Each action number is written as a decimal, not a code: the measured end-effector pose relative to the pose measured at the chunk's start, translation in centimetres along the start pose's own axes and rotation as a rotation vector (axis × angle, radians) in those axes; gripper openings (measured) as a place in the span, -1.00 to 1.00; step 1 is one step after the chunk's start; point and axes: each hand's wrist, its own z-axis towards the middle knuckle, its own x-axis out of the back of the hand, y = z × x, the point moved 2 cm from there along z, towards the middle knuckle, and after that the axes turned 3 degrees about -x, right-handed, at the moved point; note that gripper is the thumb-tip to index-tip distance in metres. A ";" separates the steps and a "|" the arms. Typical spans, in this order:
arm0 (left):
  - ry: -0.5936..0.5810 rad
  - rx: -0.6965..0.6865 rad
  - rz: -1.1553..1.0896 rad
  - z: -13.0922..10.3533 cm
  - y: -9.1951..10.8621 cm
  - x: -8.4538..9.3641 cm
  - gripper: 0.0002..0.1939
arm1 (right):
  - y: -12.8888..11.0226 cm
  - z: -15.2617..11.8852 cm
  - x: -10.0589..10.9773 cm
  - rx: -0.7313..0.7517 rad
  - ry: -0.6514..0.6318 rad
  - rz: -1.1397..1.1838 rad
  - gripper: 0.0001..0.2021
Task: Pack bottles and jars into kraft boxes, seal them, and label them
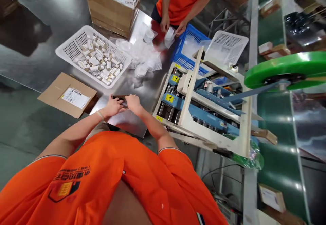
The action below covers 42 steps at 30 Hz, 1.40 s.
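At the metal table's near edge, my left hand (pixel 113 107) and my right hand (pixel 133 103) are close together on a small brown cardboard box (pixel 122 96). The left fingers curl over its left side, while the right hand grips its right end. Most of the box is covered by my hands, and its contents are too small to make out. Just beyond lies a white perforated basket (pixel 66 52) of small white-and-gold cylinders (pixel 98 60). A flat cardboard carton (pixel 68 94) with a white label is left of my left hand.
Clear plastic bags with white round pieces (pixel 141 57) lie ahead. A large carton (pixel 109 13) stands behind the basket. On the right is a roller sealing machine (pixel 203 99) with a green tape roll (pixel 285 70), beside a green conveyor (pixel 277 126). A co-worker's hands (pixel 173 26) hold a bagged piece.
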 end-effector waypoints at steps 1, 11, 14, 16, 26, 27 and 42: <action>0.002 -0.006 0.002 0.0 0.0 -0.1 -0.66 | 1.6 -1.0 0.4 -0.030 0.100 0.053 -0.77; 0.042 -0.116 -0.110 4.2 2.5 -1.2 -0.71 | 8.0 -2.8 -4.0 -0.198 0.038 0.690 -0.77; 0.145 -0.091 -0.344 3.3 1.2 -0.8 -0.71 | 8.0 -3.1 -3.9 -0.003 -0.006 0.517 -0.77; 0.308 0.011 -0.565 1.8 -0.8 -0.4 -0.66 | 8.6 -4.4 -3.4 0.165 -0.052 0.413 -0.72; 0.197 0.396 -1.052 4.1 -2.2 -2.9 -0.06 | 7.8 -5.5 -2.3 0.006 -0.034 0.036 -0.71; 0.173 0.383 -1.066 4.5 -2.3 -2.7 -0.04 | 7.8 -5.1 -1.8 -0.076 0.034 0.008 -0.61; -0.018 0.368 -0.010 6.6 3.3 -2.1 0.16 | 12.6 -6.0 -8.0 -0.471 0.314 0.206 -0.49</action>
